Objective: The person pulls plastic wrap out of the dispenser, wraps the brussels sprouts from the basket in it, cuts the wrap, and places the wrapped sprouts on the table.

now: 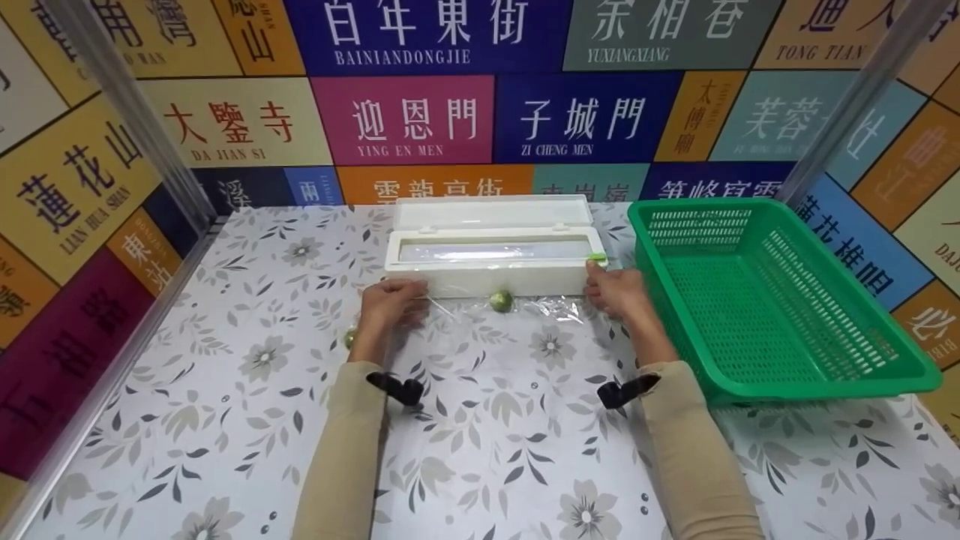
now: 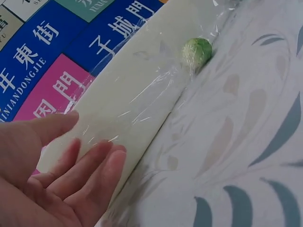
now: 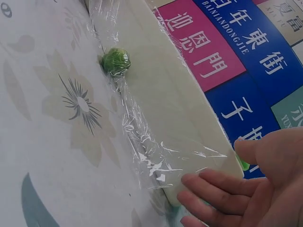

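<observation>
A white cling film box [image 1: 495, 282] stands with its lid [image 1: 491, 212] raised, and clear film [image 2: 142, 101] hangs down its front. A small round green-and-pale item [image 1: 501, 301], perhaps a sprout or a small fruit, lies against the front under or beside the film; I cannot tell which. At the box's left end is my left hand [image 1: 391, 301], thumb apart from its extended fingers near the film. My right hand [image 1: 618, 291] is at the right end, fingers fairly straight along the front, thumb near a green tab [image 1: 596, 257]. Another green item [image 1: 349, 337] is partly hidden behind the left forearm.
A green plastic basket [image 1: 825, 386] with perforated walls stands close to the right of the box and right forearm. A flower-patterned cloth [image 1: 480, 450] covers the table. Panels with printed signs [image 1: 405, 120] rise behind and at both sides.
</observation>
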Motion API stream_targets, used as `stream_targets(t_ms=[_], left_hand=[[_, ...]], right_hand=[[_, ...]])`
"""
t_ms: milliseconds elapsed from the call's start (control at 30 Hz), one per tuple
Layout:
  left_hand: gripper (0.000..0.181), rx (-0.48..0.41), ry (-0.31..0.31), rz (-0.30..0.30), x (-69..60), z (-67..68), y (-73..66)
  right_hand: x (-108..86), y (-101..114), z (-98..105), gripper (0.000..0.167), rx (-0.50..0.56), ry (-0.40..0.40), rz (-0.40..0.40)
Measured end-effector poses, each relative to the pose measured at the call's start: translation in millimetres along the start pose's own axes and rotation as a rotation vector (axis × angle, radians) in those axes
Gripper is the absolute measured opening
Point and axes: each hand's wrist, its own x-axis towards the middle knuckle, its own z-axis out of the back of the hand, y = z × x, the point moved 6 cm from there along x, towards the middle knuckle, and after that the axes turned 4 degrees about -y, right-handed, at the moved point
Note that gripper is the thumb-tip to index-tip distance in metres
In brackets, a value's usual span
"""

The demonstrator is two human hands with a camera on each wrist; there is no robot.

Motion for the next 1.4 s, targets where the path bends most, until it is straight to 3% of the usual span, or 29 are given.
stream_targets(t_ms=[133,233,533,667,800,1067,1200,1400], left_hand=[[0.017,-0.129,-0.030,0.033,1.2,-0.2,0.7],[0.019,-0.137,-0.042,0.029,1.0,0.4,-2.0],[0.038,0.071,0.056,0.006,0.7,5.1,-4.1],[0.036,0.165,0.098,-0.023,2.1,12.2,-6.6],[0.032,0.192,0.108,-0.049,2.6,17.0,-8.2],[0.037,0.197,0.150,-0.114,-1.2,14.3,-13.8],[0.036,0.170,0.108,-0.179,-2.4,13.6,-19.2],[0.028,0.144,0.036,-0.322,-2.9,13.4,-27.6]], right_hand=[[1.0,4,-2,0.047,0.054,-0.022,0.074],[1.2,8,-2,0.039,0.091,-0.036,0.116],[-1.8,10,-2,0.037,0.035,-0.006,0.133],[-2.3,10,-2,0.035,0.039,-0.002,0.158],[-3.6,12,1,0.033,0.041,-0.004,0.175],[-3.8,12,2,0.027,0.099,-0.011,0.182],[-4.4,12,3,0.035,0.138,-0.011,0.177],[-3.0,15,3,0.040,0.177,-0.018,0.198]])
